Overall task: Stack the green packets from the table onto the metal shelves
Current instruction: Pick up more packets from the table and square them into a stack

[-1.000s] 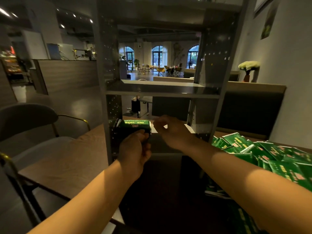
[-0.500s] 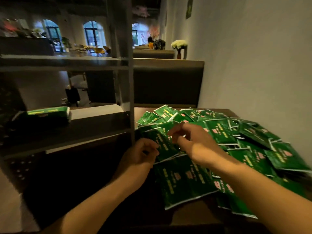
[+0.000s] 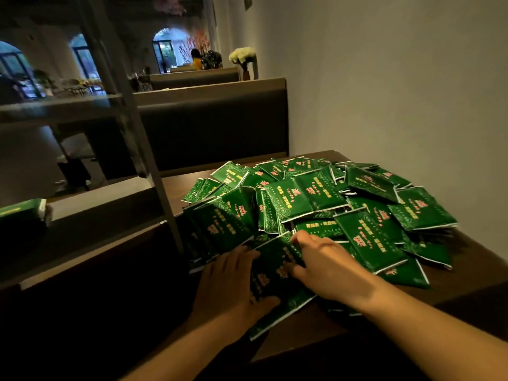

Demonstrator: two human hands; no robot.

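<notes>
Both hands close around one green packet (image 3: 277,273) at the pile's six o'clock: left hand (image 3: 233,287), right hand (image 3: 327,265); lifting squarely should avoid toppling neighbours.

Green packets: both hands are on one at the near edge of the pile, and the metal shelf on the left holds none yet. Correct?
Not quite. The head view shows a stack of green packets already on the metal shelf. Both the left hand and right hand are on a packet at the pile's near edge.
</notes>
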